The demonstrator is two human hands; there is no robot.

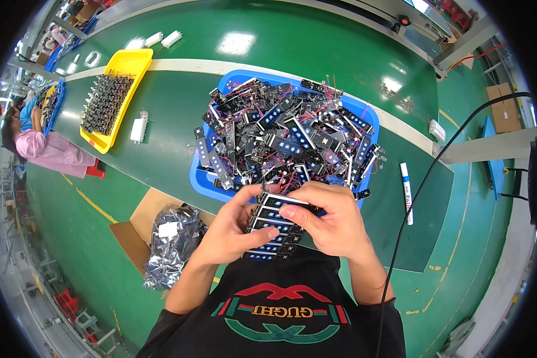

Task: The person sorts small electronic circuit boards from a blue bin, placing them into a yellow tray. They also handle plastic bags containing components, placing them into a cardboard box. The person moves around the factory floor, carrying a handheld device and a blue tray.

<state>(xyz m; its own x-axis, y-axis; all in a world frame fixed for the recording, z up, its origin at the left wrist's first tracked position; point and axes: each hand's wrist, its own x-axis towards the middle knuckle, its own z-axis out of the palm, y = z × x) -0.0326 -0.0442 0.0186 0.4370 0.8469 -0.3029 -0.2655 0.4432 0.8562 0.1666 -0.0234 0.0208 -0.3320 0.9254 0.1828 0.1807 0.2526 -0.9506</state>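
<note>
A stack of black strip-shaped electronic modules [267,233], each with a white edge and bluish windows, is held in front of my chest. My left hand [237,225] grips its left side, thumb across the faces. My right hand [331,218] closes on the top module from the right, its thumb pressed near the upper edge. Just beyond my hands, a blue tray [197,186] is heaped with loose modules of the same kind [280,134], tangled with thin red wires. The undersides of the stack and several fingertips are hidden.
A yellow tray [145,59] of upright dark parts stands far left, with a white plastic piece [139,128] beside it. A marker pen [406,193] lies right; a black cable [420,182] hangs across that side. Below left is a cardboard box [130,244] with a silvery bag [172,244]. A co-worker [45,146] sits left.
</note>
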